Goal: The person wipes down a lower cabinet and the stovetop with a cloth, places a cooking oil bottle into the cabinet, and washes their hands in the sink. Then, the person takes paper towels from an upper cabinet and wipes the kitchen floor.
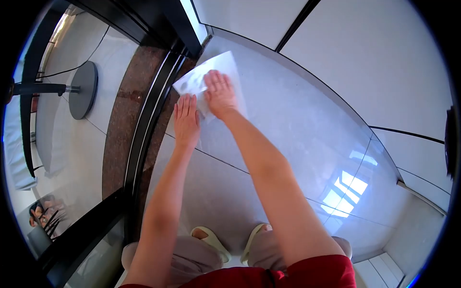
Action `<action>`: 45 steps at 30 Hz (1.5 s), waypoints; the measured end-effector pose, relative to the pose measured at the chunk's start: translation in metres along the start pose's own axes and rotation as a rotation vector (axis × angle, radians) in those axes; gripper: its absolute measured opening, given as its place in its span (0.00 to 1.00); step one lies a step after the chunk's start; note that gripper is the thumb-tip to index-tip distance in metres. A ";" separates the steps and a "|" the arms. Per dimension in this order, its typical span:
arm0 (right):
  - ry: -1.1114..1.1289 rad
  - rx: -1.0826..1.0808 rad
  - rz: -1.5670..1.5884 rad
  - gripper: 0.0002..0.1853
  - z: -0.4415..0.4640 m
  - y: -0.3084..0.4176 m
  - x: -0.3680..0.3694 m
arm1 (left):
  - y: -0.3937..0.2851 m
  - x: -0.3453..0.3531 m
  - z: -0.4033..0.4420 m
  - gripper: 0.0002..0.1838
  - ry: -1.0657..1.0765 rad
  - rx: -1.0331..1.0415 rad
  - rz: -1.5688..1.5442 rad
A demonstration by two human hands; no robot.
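A thin white sheet [193,79], cloth or paper, lies on the grey tiled floor beside the dark door track. My right hand [221,92] rests palm down on its right part, fingers stretched out and slightly apart. Just left of it and a little nearer to me, my left hand [187,119] lies flat at the sheet's lower left edge, fingers extended. What is under both palms is hidden.
At the left run a black sliding-door track [148,120] and a brown stone sill [126,115]. Beyond them stands a round grey base [83,90] with a pole. White cabinet fronts [379,57] line the right. My slippered feet are at the bottom.
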State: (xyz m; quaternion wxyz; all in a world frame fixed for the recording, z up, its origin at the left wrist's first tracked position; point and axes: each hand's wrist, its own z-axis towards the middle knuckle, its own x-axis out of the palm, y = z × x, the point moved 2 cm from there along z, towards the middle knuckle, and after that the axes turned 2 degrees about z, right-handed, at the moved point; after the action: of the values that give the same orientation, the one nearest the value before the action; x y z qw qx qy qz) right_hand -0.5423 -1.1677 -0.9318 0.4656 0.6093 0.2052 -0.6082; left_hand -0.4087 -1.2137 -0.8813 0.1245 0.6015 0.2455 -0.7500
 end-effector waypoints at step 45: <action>-0.421 0.457 0.232 0.30 -0.268 -0.181 -0.145 | -0.017 -0.126 -0.013 0.18 -0.236 0.284 -0.114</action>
State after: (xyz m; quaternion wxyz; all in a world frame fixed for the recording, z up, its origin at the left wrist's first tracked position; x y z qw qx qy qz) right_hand -0.5682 -0.8160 -0.9003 0.4154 0.5780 -0.1081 -0.6940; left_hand -0.3746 -1.2063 -0.7582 0.0237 0.5058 0.1547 -0.8483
